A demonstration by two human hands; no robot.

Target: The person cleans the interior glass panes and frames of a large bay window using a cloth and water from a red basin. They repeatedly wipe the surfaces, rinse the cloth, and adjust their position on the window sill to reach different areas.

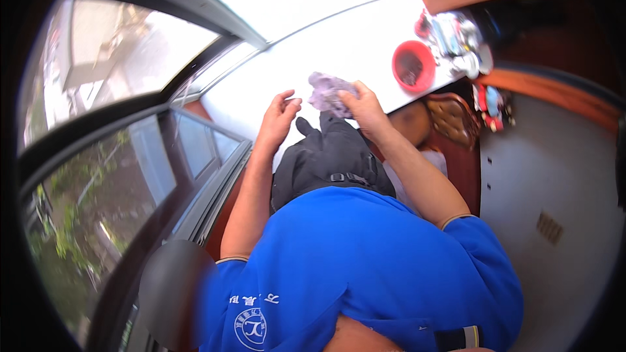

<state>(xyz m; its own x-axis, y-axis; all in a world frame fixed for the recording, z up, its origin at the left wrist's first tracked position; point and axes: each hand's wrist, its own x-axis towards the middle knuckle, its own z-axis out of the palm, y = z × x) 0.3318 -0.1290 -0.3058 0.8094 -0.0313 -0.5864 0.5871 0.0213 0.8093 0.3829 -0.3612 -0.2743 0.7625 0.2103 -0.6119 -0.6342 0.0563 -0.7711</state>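
Note:
Crumpled in my right hand (359, 105) is a light purple cloth (328, 93), held in front of my body above a white surface (362, 34). My left hand (282, 116) is raised to the left of the cloth, apart from it, with its fingers apart and nothing in them. Both hands are above my dark trousers (327, 156). Farther right, a red bucket (415, 66) with something dark inside stands on the white surface.
At my left is a dark-framed window (195, 63), with another glass pane (112, 176) below it. Assorted items (455, 34) crowd the white surface beyond the bucket. A tufted brown leather chair back (452, 117) and small colourful figures (493, 105) are at the right.

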